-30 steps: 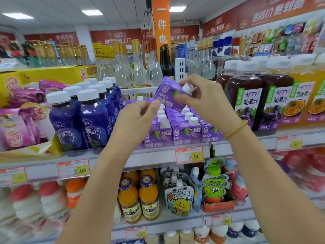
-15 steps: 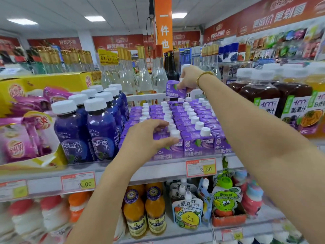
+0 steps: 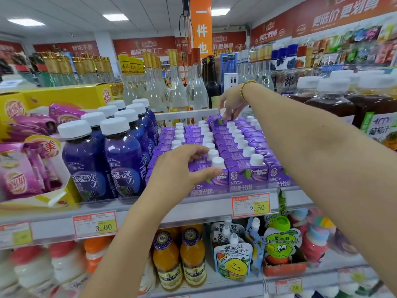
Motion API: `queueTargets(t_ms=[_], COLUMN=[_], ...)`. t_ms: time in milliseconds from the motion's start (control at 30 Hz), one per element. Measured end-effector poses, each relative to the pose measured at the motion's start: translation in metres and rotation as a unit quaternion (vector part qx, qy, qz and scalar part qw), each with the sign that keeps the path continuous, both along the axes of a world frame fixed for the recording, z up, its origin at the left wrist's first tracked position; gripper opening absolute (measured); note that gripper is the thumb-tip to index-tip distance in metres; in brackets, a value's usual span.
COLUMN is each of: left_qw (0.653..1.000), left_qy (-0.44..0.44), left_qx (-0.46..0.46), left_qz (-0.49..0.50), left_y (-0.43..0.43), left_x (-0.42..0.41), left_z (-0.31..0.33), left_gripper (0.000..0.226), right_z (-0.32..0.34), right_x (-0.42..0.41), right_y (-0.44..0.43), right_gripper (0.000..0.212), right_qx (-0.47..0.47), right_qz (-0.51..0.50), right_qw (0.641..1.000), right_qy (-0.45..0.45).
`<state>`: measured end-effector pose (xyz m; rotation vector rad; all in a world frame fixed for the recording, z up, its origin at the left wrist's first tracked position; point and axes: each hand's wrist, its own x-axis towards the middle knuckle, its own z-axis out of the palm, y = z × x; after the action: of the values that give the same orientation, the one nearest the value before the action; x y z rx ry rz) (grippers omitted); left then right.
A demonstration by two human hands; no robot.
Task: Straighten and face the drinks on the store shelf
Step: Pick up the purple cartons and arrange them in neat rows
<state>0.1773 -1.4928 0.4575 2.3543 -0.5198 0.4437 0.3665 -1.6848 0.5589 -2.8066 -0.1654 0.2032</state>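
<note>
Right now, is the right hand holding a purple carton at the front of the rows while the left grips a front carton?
Not quite: the head view shows the right hand holding the purple carton at the back of the rows; the left hand does grip a front carton.

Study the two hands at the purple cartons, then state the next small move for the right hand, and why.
Probably press the rear carton down into its row and release. The right hand pinches its cap, and it looks raised above its neighbours. The left hand holds the front carton.
</note>
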Motion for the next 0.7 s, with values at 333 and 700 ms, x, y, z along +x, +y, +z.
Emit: queueTargets(t_ms=[333,700], left_qw=[1.0,1.0], left_qy=[-0.012,-0.007], left_qx=[-0.005,-0.014], left_qz=[-0.006,-0.006], left_y=[0.0,0.0], left_x=[0.002,0.004], left_z=[-0.001,-0.002], left_gripper=[0.066,0.065], right_z=[-0.023,-0.034], right_x=[0.02,0.02], right_y=[0.002,0.003], right_gripper=[0.026,0.047], right_qx=[0.003,-0.141], right_qz=[-0.073,-0.115], right_qw=[0.992,0.963], right_qy=[-0.104,-0.201])
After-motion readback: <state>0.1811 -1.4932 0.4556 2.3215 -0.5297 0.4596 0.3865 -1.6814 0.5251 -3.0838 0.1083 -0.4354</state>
